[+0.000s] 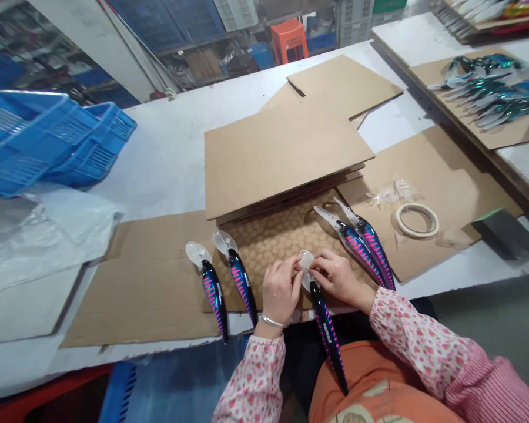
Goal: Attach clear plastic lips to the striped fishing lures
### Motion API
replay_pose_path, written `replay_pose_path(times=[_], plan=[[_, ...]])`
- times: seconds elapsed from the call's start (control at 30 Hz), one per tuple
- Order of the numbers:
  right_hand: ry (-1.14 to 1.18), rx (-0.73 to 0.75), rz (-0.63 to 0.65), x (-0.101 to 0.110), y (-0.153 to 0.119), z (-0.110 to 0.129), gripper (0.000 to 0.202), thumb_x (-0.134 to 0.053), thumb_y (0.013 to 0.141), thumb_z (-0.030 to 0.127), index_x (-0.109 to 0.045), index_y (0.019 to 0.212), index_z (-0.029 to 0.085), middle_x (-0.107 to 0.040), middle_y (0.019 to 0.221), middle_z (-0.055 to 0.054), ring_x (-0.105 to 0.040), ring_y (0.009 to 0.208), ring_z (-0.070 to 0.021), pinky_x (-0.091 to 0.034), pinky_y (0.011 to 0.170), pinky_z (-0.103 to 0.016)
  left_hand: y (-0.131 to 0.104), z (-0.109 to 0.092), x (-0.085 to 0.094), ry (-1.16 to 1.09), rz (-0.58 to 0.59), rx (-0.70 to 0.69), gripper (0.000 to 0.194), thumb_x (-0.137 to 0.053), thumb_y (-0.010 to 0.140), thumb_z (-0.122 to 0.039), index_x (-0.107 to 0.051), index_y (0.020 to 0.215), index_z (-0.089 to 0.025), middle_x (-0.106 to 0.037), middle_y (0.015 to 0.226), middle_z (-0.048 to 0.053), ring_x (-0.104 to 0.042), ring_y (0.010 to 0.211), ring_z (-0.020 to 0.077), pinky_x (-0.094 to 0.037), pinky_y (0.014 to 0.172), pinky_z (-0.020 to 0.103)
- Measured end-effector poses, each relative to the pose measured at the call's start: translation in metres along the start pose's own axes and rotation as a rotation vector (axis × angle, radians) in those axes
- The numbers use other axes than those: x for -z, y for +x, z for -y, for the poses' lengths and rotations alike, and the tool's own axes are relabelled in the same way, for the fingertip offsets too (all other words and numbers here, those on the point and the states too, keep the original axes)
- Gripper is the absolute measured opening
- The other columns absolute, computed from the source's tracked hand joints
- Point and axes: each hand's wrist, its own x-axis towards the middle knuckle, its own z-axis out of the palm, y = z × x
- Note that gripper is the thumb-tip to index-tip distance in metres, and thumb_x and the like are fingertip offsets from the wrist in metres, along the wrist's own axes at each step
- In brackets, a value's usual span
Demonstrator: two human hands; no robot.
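Note:
Between my two hands is a dark fishing lure [325, 329] with pink and blue stripes, "nomad" printed on it and a clear diving lip. My left hand [283, 288] pinches the lip from the left side. From the right, my right hand [338, 276] closes its fingers at the base of the lip. The lure's tail points down toward my lap, past the table edge. Two similar lures [214, 296] lie to the left on cardboard. Another pair of striped lures [365, 247] rests side by side to the right.
Stacked cardboard sheets [282, 158] lie ahead of my hands. To the right are a tape roll [418, 221], clear scraps [394, 192] and a dark block [506, 232]. Blue baskets [48, 141] stand at left, above plastic bags [48, 235]. Green lures [494, 94] lie far right.

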Motion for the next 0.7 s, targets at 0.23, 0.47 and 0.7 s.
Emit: replay_pose_path(times=[0.23,0.47,0.7], plan=[[0.004,-0.059,0.009,-0.002,0.001,0.003,0.008,-0.059,0.091,0.02,-0.063,0.085,0.018,-0.061,0.088,-0.004,-0.059,0.08,-0.0161,-0.045,0.07,-0.025,-0.008,-0.007,-0.011,-0.406,-0.024,0.372,0.012,-0.059,0.085,-0.026,-0.057,0.094,-0.019,-0.067,0.08,0.0,-0.059,0.063,0.0128,-0.049,0.065,0.026],[0.045,-0.097,0.026,-0.001,0.005,0.003,0.009,-0.058,0.092,0.021,-0.064,0.085,0.019,-0.06,0.088,-0.003,-0.059,0.081,-0.0161,-0.046,0.072,-0.026,-0.008,0.005,-0.014,-0.623,-0.015,0.417,0.031,-0.062,0.082,-0.024,-0.057,0.112,-0.02,-0.072,0.099,0.005,-0.061,0.067,0.011,-0.052,0.067,0.024],[0.063,-0.107,0.009,0.007,-0.009,0.007,0.011,-0.05,0.097,0.021,-0.061,0.093,0.018,-0.06,0.091,-0.006,-0.059,0.084,-0.0188,-0.049,0.075,-0.03,0.003,0.001,-0.016,-0.353,0.029,0.28,0.023,-0.057,0.087,-0.023,-0.056,0.11,-0.02,-0.07,0.091,0.003,-0.063,0.074,0.0153,-0.051,0.076,0.031]])
